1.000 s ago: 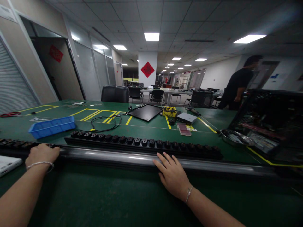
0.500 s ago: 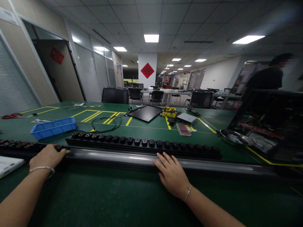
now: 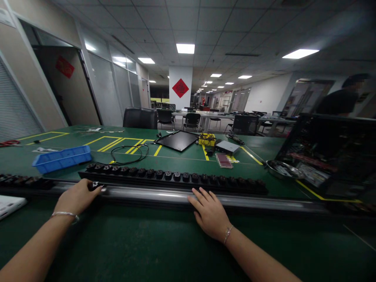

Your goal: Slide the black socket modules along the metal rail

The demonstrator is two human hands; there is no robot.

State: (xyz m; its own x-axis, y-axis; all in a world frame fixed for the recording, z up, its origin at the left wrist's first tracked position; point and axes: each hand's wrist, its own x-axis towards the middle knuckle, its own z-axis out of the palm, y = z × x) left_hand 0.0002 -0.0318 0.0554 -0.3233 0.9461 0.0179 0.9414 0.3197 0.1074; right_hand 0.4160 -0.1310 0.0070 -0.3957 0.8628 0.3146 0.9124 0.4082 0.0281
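Observation:
A long rail [image 3: 152,194] with a shiny metal surface lies across the table in front of me. My left hand [image 3: 75,197] is closed, thumb and fingers round a small black socket module [image 3: 98,184] at the rail. Left of that hand, several black socket modules [image 3: 28,181] sit in a row along the rail's left end. Spread flat, my right hand [image 3: 210,213] rests its fingertips on the rail near its middle and holds nothing. Just behind the rail lies a black strip [image 3: 176,178] carrying a long row of socket modules.
On the green table [image 3: 141,243] stand a blue bin [image 3: 62,158], a black cable [image 3: 129,154], a dark flat panel [image 3: 178,141], a yellow box [image 3: 207,139] and a grey box [image 3: 227,147]. To the right are a metal bowl [image 3: 282,170] and an open computer case [image 3: 329,156]. A person [image 3: 337,100] is behind it.
My left hand has slid right along the rail with the black socket module. My right hand stays on the rail. The view has turned slightly to the right.

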